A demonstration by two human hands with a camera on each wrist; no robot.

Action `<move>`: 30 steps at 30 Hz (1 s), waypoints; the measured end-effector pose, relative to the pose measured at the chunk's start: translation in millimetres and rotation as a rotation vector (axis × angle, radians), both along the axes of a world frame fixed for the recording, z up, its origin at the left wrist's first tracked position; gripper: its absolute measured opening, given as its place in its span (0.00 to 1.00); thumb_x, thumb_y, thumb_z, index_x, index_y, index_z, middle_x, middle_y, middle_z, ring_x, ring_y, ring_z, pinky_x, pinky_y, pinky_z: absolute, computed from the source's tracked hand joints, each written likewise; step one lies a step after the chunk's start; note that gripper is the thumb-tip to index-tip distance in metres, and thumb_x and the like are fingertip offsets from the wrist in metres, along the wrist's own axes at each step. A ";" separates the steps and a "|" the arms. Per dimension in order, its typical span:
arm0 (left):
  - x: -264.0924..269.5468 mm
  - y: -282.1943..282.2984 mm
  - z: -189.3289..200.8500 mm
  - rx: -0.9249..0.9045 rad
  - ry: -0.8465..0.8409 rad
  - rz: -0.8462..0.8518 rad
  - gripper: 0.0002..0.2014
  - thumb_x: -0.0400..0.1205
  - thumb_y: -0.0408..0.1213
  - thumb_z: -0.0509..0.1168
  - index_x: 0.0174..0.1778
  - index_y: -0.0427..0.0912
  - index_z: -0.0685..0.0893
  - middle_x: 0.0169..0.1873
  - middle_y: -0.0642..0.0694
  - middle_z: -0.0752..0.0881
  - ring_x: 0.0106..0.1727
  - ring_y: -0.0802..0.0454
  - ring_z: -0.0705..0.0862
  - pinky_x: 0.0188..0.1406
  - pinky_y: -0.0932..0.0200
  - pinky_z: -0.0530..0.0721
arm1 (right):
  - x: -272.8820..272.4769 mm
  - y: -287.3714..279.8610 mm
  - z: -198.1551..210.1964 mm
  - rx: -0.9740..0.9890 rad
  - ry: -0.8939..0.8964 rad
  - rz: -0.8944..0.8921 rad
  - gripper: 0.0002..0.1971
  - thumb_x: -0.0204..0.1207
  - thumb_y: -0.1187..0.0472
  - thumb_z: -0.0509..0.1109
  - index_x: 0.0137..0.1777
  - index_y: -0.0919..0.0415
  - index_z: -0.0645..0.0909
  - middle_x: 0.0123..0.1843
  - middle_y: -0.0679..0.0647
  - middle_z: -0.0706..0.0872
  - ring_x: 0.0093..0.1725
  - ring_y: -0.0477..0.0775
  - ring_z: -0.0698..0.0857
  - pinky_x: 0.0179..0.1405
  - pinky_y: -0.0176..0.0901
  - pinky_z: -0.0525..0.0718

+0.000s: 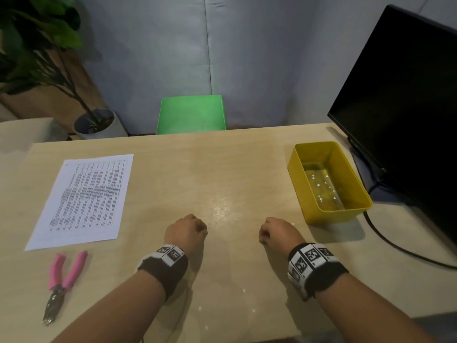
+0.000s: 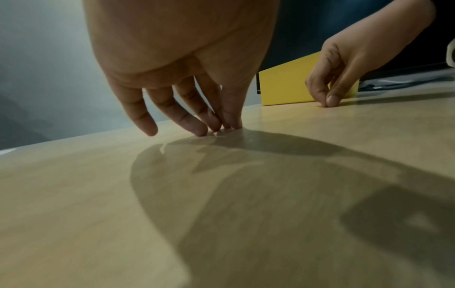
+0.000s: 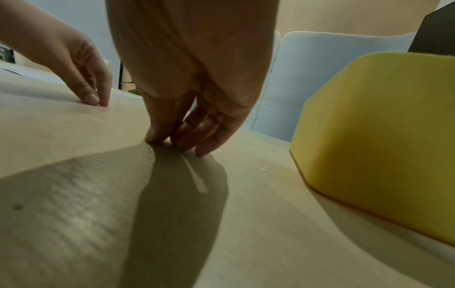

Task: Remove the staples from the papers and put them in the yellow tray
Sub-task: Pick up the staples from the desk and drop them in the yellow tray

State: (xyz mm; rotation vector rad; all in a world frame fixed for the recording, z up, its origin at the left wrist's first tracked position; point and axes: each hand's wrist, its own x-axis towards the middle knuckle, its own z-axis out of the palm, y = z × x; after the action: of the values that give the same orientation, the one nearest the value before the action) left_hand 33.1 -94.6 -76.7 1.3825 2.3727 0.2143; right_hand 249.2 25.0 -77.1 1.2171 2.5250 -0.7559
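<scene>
Pale counter [image 1: 222,174] carries both idle fingertip-resting hands, left hand [image 1: 186,231] and right hand [image 1: 278,232], so tiny staples could scatter unnoticed.

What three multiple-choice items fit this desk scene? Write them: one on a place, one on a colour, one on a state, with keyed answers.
1. Where do the pliers lie?
A. in the tray
B. on the table near the papers' near edge
C. in a hand

2. What colour are the pliers' handles?
A. pink
B. blue
C. black

3. What does the left hand do?
A. grips the pliers
B. lifts the papers
C. rests fingertips on the table

Answers: B, they lie on the table just below the papers; A, both handles are pink; C, the left wrist view shows fingertips touching bare wood, holding nothing.
</scene>
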 end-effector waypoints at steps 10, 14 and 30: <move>-1.4 17.2 -3.5 -0.138 0.097 -0.169 0.10 0.83 0.40 0.56 0.54 0.44 0.82 0.56 0.46 0.80 0.58 0.46 0.78 0.54 0.51 0.79 | 8.5 0.9 -6.4 -0.127 0.054 -0.075 0.06 0.75 0.68 0.62 0.48 0.60 0.78 0.49 0.52 0.77 0.47 0.53 0.79 0.53 0.46 0.81; -0.4 16.9 -8.3 -0.130 0.115 -0.159 0.11 0.84 0.39 0.53 0.55 0.44 0.79 0.56 0.45 0.80 0.58 0.46 0.78 0.54 0.53 0.74 | 15.3 6.6 -5.8 -0.119 0.088 -0.153 0.06 0.73 0.68 0.61 0.47 0.59 0.76 0.48 0.53 0.79 0.46 0.54 0.80 0.51 0.49 0.82; 9.1 27.7 -5.4 0.081 -0.014 -0.155 0.10 0.84 0.40 0.55 0.53 0.42 0.80 0.54 0.45 0.81 0.54 0.45 0.79 0.49 0.53 0.74 | 11.5 4.5 4.9 0.028 0.052 0.059 0.08 0.76 0.54 0.69 0.51 0.53 0.88 0.52 0.49 0.80 0.50 0.51 0.81 0.47 0.41 0.79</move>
State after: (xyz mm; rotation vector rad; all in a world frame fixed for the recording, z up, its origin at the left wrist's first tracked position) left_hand 42.1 -67.0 -82.0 1.5886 2.2552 0.2793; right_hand 260.7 29.5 -72.2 1.1412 2.6092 -0.7495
